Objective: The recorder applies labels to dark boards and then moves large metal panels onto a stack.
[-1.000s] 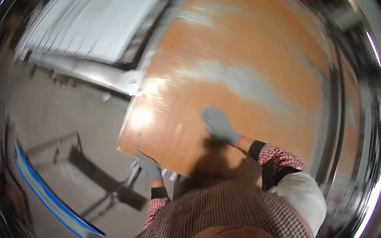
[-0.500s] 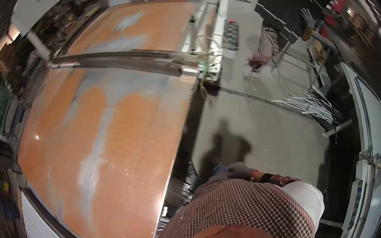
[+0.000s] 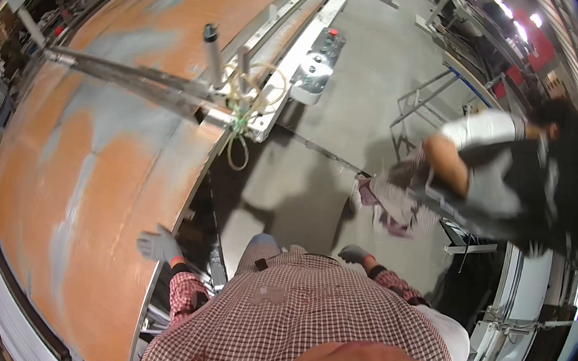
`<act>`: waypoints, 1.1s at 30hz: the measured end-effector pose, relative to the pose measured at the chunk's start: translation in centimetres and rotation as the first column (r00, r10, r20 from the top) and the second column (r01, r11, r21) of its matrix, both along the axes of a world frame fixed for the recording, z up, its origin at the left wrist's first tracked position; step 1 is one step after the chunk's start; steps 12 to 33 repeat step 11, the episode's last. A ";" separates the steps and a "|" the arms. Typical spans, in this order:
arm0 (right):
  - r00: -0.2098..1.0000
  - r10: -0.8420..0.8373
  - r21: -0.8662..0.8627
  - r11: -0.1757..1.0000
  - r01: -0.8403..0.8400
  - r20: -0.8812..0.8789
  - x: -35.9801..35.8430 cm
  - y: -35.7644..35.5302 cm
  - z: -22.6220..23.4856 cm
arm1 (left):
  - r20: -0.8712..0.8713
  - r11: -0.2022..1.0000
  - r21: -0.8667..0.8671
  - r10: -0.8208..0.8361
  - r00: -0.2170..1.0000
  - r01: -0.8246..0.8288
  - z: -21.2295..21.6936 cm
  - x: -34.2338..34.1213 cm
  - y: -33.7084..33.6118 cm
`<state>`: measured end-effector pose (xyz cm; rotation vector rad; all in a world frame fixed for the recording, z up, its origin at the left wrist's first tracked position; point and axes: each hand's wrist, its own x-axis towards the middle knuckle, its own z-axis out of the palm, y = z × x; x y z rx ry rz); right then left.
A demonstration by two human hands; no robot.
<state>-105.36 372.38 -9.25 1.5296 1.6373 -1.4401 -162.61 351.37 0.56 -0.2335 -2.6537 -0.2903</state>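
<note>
The view has swung round: gloved left hand (image 3: 158, 244) now open at the edge of the orange panel (image 3: 90, 156), a large, stiff, probably heavy sheet best gripped along that edge; right hand (image 3: 354, 254) empty.

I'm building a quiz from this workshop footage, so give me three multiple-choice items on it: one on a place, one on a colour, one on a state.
1. Where is the gloved left hand?
A. at the near edge of the large orange panel
B. on the white control box with buttons
C. on the grey concrete floor

2. What colour is the wearer's checked shirt?
A. blue and yellow
B. red and white
C. plain black

3. What state is the gloved right hand in?
A. gripping a hammer
B. clamped on the panel
C. empty, held over the floor

Answers: 1 A, the fingers spread beside the panel's rim. 2 B, small red-and-white checks cover torso and sleeves. 3 C, nothing shows in it and it hangs clear of the panel.
</note>
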 end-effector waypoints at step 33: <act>0.888 0.210 0.177 0.973 -0.149 -0.409 -12.8 30.4 11.2 | 0.238 0.909 -0.418 0.112 0.965 -0.002 -3.8 -7.1 4.1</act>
